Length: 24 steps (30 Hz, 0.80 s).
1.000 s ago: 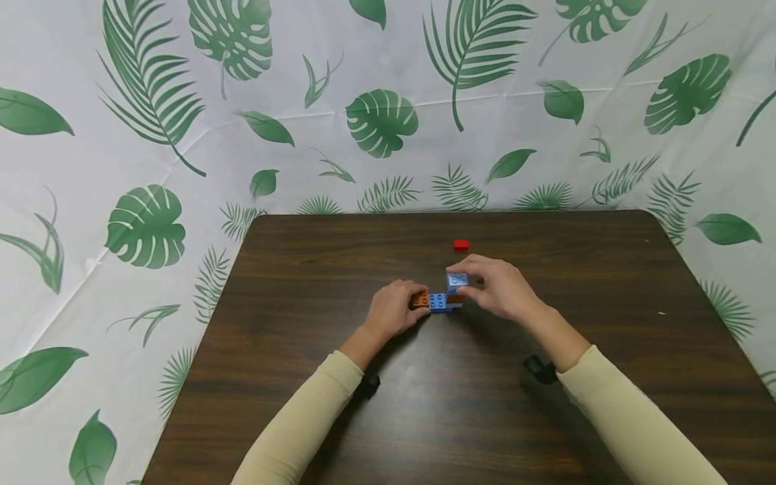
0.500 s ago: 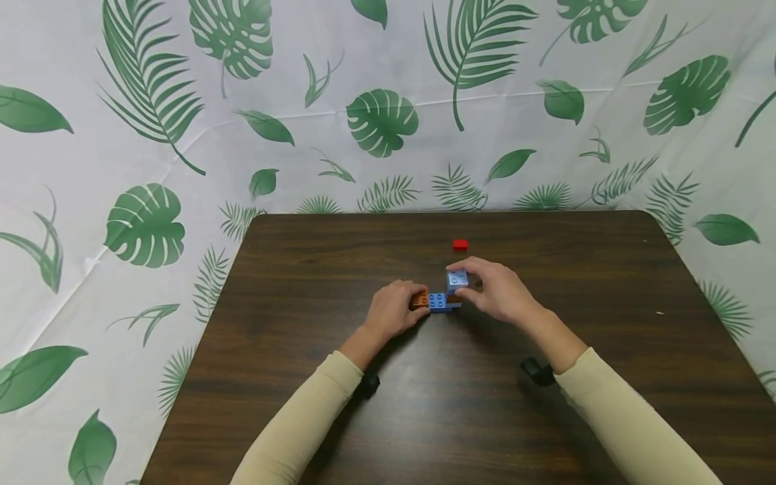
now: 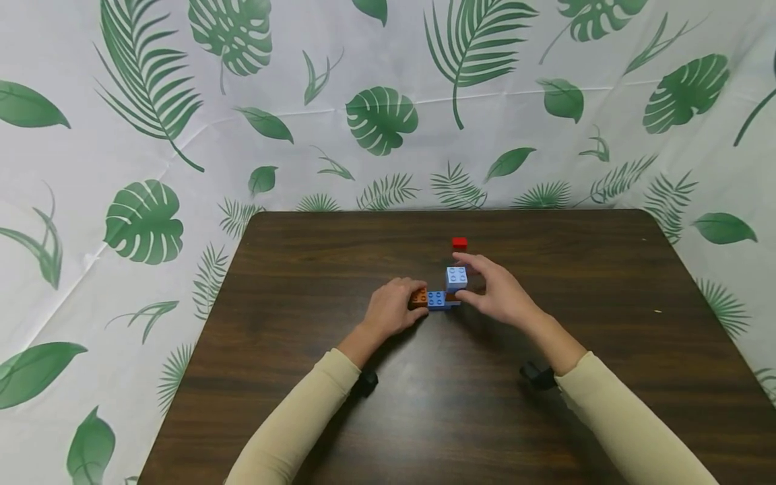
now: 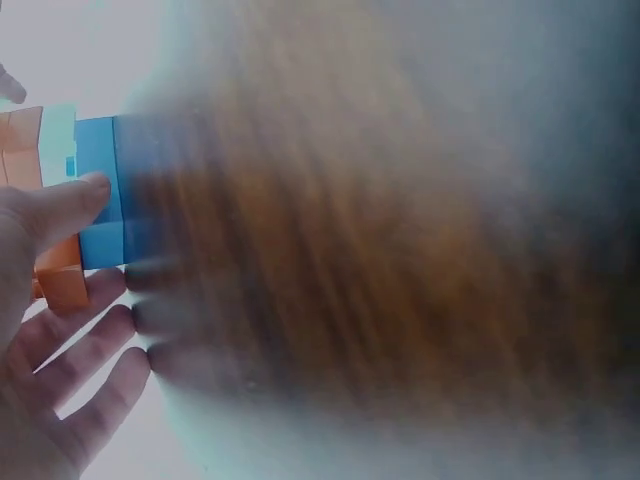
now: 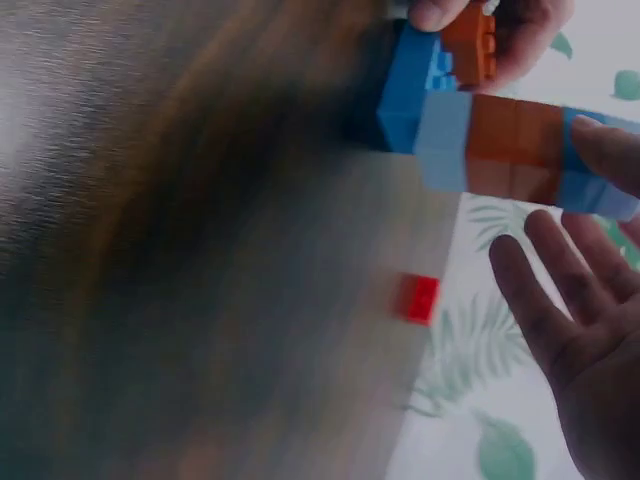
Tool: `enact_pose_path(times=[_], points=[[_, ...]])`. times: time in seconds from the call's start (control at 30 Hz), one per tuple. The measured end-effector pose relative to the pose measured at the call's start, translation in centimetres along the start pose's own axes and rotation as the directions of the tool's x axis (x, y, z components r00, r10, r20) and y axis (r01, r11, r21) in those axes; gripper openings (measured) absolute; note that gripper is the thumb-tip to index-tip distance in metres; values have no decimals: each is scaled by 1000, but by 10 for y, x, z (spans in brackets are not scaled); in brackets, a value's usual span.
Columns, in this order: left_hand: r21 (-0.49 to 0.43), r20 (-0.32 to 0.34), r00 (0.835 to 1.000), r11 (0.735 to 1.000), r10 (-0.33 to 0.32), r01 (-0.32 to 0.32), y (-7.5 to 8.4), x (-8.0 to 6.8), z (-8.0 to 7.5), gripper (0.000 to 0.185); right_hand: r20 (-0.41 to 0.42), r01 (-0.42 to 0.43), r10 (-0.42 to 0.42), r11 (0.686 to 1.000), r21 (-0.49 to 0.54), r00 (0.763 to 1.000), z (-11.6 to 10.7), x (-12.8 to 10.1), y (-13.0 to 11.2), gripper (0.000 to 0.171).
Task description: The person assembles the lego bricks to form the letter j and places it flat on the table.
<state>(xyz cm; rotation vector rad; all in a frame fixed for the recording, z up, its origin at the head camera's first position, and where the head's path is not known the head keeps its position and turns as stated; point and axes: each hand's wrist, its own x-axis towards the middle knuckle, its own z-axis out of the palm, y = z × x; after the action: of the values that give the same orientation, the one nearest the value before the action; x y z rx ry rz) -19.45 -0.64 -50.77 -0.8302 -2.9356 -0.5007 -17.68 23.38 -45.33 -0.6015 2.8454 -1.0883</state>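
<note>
My left hand (image 3: 391, 308) grips the orange brick (image 3: 419, 297) at the left end of a low toy-brick build, thumb on the near side and fingers on the far side. Beside it shows the studded top of a blue brick (image 3: 436, 300). From the build's right end rises a stack topped by a light blue brick (image 3: 457, 278). In the right wrist view, an orange brick (image 5: 515, 150) sits within that stack. My right hand (image 3: 500, 291) is around the top brick, its thumb against the near side and its index finger apart from the far side.
A small red brick (image 3: 459, 242) lies on the dark wooden table (image 3: 315, 256), beyond my right hand. A white cloth (image 3: 327, 145) with green leaves hangs behind the table.
The right index finger has moved off the far edge of the light blue brick, whose several studs now show. My left hand keeps its grip in the same place.
</note>
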Motion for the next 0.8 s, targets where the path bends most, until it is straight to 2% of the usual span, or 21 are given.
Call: enact_pose_path(times=[0.13,0.27,0.43,0.63,0.8], points=[[11,-3,999,999,35,-35,-1,-2,-1,64,14,-54,53,997,62,998,8,-4,13,70],[-23,-13,999,999,44,-45,-2,-4,-3,68,16,-96,95,991,92,995,17,-8,23,61],[-63,-41,999,997,30,-33,-5,-8,-4,62,-11,-108,110,986,123,994,28,-8,32,53],[-50,-91,996,998,22,-27,-6,-11,-1,48,-41,-94,101,983,159,994,38,-9,37,48],[-48,-97,995,998,22,-27,-6,-9,0,44,-59,-84,95,982,169,994,38,-9,38,44]])
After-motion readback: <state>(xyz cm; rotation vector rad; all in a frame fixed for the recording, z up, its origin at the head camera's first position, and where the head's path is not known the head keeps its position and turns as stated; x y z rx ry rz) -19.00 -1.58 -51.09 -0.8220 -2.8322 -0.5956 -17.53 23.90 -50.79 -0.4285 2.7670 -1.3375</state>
